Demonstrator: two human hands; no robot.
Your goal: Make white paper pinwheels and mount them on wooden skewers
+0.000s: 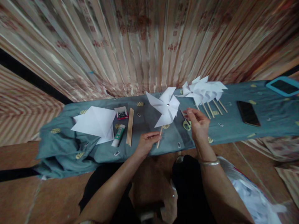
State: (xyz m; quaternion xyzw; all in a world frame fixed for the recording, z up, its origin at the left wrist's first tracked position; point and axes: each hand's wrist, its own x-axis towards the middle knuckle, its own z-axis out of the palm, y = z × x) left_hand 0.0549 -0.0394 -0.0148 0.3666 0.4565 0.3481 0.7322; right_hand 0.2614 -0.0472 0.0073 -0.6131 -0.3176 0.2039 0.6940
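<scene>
My left hand [148, 142] is closed around the wooden stick of a white paper pinwheel [172, 109], its blades facing up and a shiny pin at the centre. To the right of the blades is my right hand [199, 122], fingers pinched together; whether anything small is between them I cannot make out. Partly beneath those fingers lie scissors [186, 125] with yellow-green handles. Beyond the right hand, several finished pinwheels [204, 90] rest in an overlapping row, sticks toward me.
On the cloth-covered bench [149, 149] at left are folded white paper pieces [95, 121], a small box of pins [121, 114], a glue stick [118, 136] and several wooden sticks [130, 127]. A phone [248, 113] and blue-framed tablet [283, 86] lie right. A plastic bag [249, 193] sits on the floor.
</scene>
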